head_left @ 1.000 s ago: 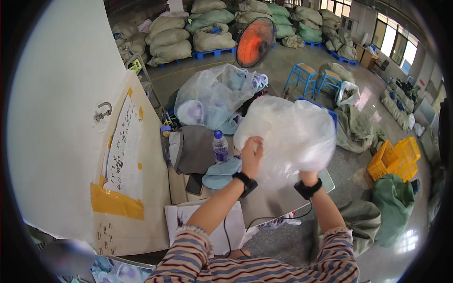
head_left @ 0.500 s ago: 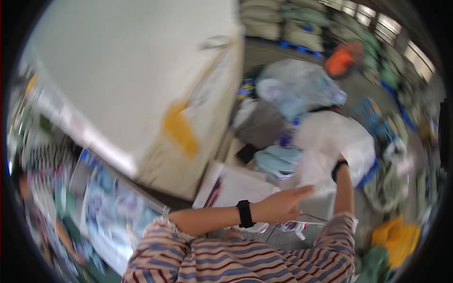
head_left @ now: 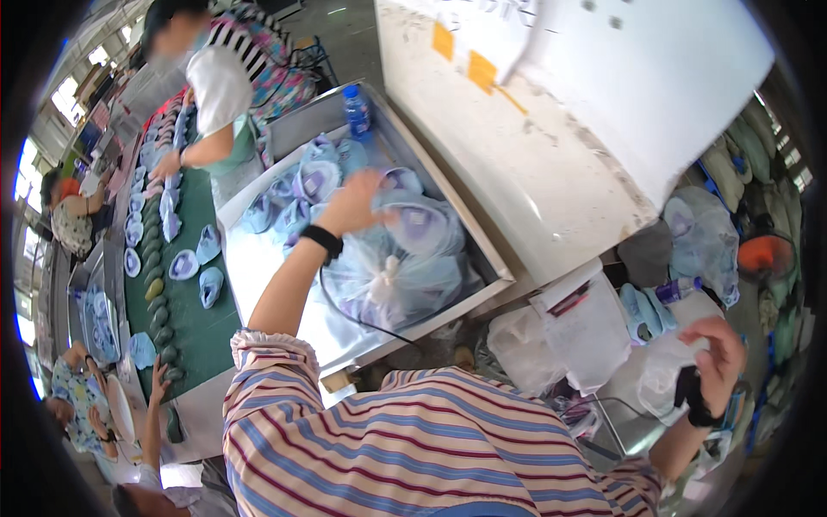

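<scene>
My left hand, slightly blurred, is over a metal-sided bin, its fingers stretched toward a light blue shoe with a purple inside. I cannot make out whether they touch it. Below that hand lies a knotted clear plastic bag filled with more blue shoes. Several loose blue shoes are piled at the far side of the bin. Off to the right, my right hand is raised with curved fingers apart and nothing visible in it. It is nearest to a whitish plastic bag.
A blue-capped bottle stands in the bin's far corner. A large white board rises beyond it. To the left, co-workers work along a green conveyor carrying shoes and dark foot-shaped pieces. A pair of blue shoes lies at right.
The view has swung left, bringing the bin and conveyor into the middle. My left hand has moved out over the shoes. My right hand has come away from the white bag.
</scene>
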Tool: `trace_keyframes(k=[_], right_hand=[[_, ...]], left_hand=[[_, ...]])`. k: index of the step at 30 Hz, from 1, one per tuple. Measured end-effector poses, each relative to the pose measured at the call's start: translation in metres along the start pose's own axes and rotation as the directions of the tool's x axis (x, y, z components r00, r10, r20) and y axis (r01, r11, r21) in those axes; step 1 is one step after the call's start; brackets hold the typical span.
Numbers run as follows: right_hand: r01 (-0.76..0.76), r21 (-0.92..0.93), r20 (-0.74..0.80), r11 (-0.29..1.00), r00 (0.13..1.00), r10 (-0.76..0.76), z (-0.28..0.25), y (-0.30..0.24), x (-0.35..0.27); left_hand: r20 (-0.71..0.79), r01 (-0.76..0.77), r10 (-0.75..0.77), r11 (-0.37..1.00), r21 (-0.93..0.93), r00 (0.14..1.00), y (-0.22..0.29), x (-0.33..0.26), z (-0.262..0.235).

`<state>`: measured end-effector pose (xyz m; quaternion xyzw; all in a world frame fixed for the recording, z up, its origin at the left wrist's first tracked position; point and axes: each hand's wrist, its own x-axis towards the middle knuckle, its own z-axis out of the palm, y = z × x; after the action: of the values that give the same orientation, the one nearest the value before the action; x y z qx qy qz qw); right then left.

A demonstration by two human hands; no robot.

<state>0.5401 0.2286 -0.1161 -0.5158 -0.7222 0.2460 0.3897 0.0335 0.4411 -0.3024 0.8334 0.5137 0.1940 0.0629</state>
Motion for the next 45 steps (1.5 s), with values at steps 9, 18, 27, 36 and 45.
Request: trace_keyframes(k=[9, 18, 27, 36, 45], right_hand=[[0.532, -0.153, 0.799, 0.833, 0.562, -0.212, 0.276, -0.025, 0.136], [0.576, 0.223, 0.618, 0.786, 0.54, -0.571, 0.385, -0.156, 0.17], [0.919, 0.27, 0.359, 0.286, 0.18, -0.916, 0.497, -0.19, 0.158], [-0.151, 0.608, 0.784, 0.779, -0.04, -0.62, 0.525, -0.206, 0.202], [0.876, 0.327, 0.639, 0.354, 0.071, -0.766, 0.639, -0.142, 0.167]], left_hand=[[-0.131, 0.074, -0.089, 0.991, -0.112, 0.987, -0.027, -0.12, 0.05], [-0.492, -0.008, -0.569, 0.649, -0.76, 0.659, 0.012, -0.171, -0.107], [-0.396, 0.483, -0.761, 0.638, -0.599, 0.514, 0.014, -0.294, -0.084], [-0.664, 0.687, -0.695, 0.625, -0.371, 0.275, 0.002, -0.351, -0.041], [-0.635, 0.804, -0.572, 0.579, 0.137, 0.52, 0.002, -0.373, -0.073]])
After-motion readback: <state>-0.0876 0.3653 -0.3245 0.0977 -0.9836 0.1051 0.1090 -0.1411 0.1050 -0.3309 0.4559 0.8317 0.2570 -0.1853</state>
